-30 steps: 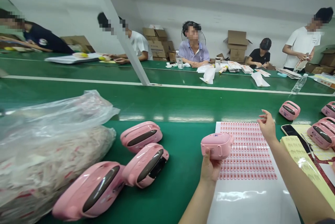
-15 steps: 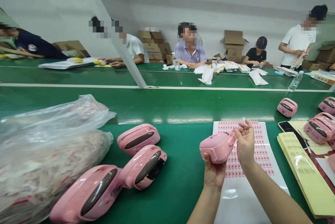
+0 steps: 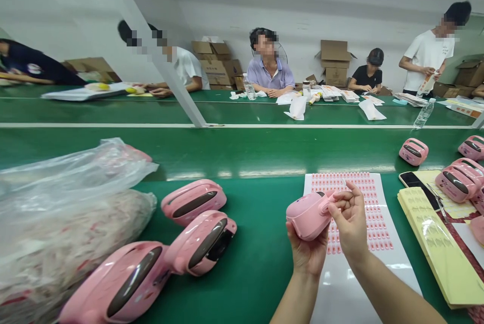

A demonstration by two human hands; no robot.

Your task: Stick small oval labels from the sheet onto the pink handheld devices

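My left hand grips a small pink device from below and holds it above the green belt. My right hand is closed in a pinch, its fingertips pressed against the right end of that device. What it pinches is too small to see. Under both hands lies a white sheet of small red stickers. Three more pink devices lie on the belt to my left.
A clear plastic bag of packed pieces fills the left. Yellow sheets, a phone and more pink devices lie at the right. Several people sit or stand across the far table, with cardboard boxes behind them.
My right hand came from the sticker sheet back to the pink device and now pinches at its right end. My left hand tilted the device and drew it slightly nearer.
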